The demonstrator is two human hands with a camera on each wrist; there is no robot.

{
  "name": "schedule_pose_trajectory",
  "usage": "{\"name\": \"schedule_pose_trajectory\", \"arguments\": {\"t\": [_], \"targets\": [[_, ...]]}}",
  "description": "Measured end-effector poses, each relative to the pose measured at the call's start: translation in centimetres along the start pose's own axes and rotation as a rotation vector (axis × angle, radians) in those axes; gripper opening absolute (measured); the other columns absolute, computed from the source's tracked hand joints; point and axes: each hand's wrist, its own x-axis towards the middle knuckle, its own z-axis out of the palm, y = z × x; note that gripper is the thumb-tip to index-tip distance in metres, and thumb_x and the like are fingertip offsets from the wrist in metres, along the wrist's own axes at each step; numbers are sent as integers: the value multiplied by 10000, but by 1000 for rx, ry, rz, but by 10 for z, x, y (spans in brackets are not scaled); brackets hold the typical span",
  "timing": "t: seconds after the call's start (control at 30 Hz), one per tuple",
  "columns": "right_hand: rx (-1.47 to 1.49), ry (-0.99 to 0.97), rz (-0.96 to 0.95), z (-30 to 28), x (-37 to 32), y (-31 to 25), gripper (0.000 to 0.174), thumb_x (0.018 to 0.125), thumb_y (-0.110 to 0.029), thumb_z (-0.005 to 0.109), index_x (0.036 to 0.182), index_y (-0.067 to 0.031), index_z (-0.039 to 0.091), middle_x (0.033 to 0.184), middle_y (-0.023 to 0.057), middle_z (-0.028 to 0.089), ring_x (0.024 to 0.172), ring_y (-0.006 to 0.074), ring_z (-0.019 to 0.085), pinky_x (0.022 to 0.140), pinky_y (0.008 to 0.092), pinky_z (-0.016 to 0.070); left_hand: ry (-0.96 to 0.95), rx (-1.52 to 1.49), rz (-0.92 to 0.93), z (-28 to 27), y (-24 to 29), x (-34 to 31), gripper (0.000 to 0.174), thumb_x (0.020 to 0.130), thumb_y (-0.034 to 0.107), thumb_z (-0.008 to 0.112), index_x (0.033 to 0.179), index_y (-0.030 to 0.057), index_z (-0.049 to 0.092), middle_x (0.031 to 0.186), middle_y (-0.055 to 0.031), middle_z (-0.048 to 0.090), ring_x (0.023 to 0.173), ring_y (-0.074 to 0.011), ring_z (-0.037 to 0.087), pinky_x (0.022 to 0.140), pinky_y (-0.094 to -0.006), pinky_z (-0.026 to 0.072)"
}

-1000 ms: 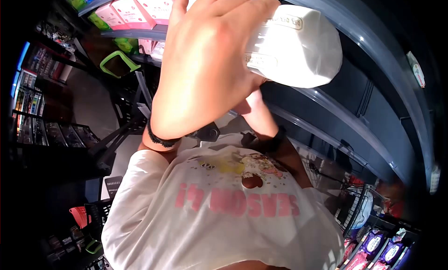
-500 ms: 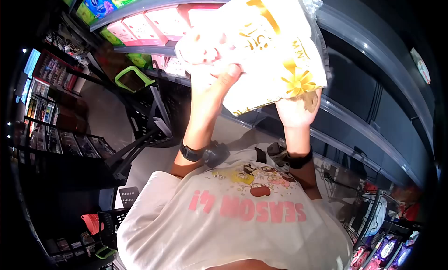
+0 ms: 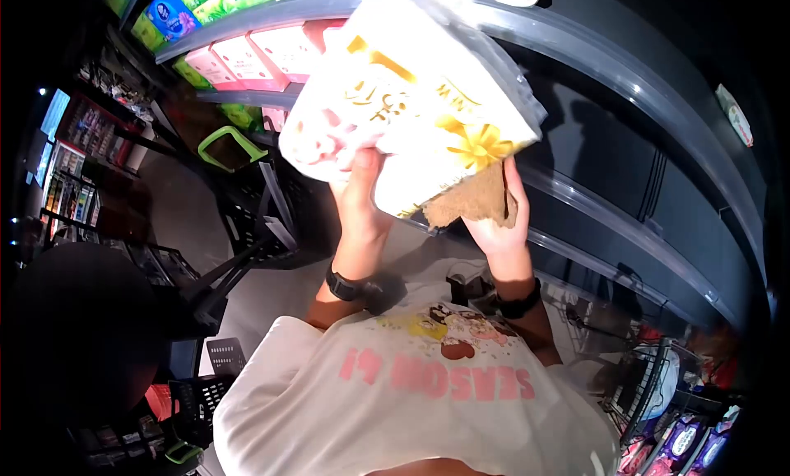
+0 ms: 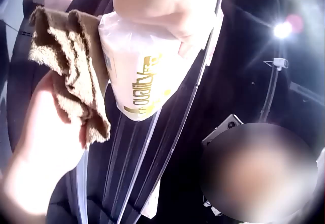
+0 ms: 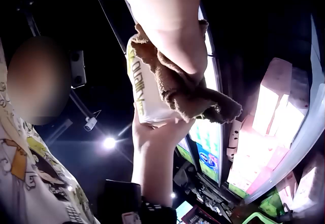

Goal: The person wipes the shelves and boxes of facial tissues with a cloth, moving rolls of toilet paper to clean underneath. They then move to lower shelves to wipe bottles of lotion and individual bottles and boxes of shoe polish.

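Note:
In the head view my left hand point(image 3: 360, 204) grips a white plastic-wrapped pack point(image 3: 411, 143) by its lower left corner, thumb on the printed face. The pack is tilted in front of the shelf and bears gold lettering and a yellow flower; "quality" reads along its side in the left wrist view. My right hand point(image 3: 499, 236) holds a brown cloth point(image 3: 469, 204) at the pack's lower right edge. The cloth hangs in folds over that hand in the right wrist view. The left fingers behind the pack are hidden in the head view.
Grey shelf tiers point(image 3: 609, 60) curve across the back and right. Pink boxes point(image 3: 247, 60) and a blue pack point(image 3: 173, 15) line the upper left shelves. A green-handled basket point(image 3: 230, 147) stands at left. Purple packs point(image 3: 681, 439) sit near a wire rack point(image 3: 646, 385) at lower right.
The pack has turned from its end to its flowered face. Over the last half second it has moved left and slightly down with my left hand, and more of the brown cloth shows.

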Motion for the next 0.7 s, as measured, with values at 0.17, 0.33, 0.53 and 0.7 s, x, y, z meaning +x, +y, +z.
{"name": "schedule_pose_trajectory", "arguments": {"t": [0.17, 0.33, 0.53, 0.7], "targets": [[-343, 3, -268, 14, -26, -3, 600, 890, -454, 363, 1329, -55, 268, 1316, 97, 371, 1204, 248, 373, 1000, 407, 294, -60, -84, 47, -19, -5, 0, 691, 847, 467, 477, 1303, -9, 272, 1289, -147, 388, 1144, -278, 428, 960, -397, 358], [-749, -245, -404, 0, -45, -9, 641, 886, -493, 309, 1351, -61, 217, 1344, 91, 325, 1218, 242, 351, 1001, 384, 285, -87, -440, -191, -11, -25, -15, 659, 869, 465, 431, 1324, 21, 259, 1323, -115, 369, 1167, -258, 412, 981, -379, 329], [-726, -43, -246, -5, -38, -9, 585, 916, -411, 274, 1358, -36, 194, 1384, 100, 276, 1258, 240, 293, 1035, 367, 227, -273, -1099, -389, -1, -43, -25, 662, 873, 477, 408, 1329, 24, 251, 1322, -120, 367, 1164, -266, 414, 977, -380, 336], [-581, 23, -151, 3, -16, 1, 520, 942, -378, 261, 1349, -58, 204, 1340, 84, 336, 1232, 221, 332, 1015, 374, 267, -44, -95, -32, 5, -29, -26, 553, 882, 332, 475, 1301, 25, 282, 1266, -116, 411, 1125, -246, 443, 933, -366, 387]]}}
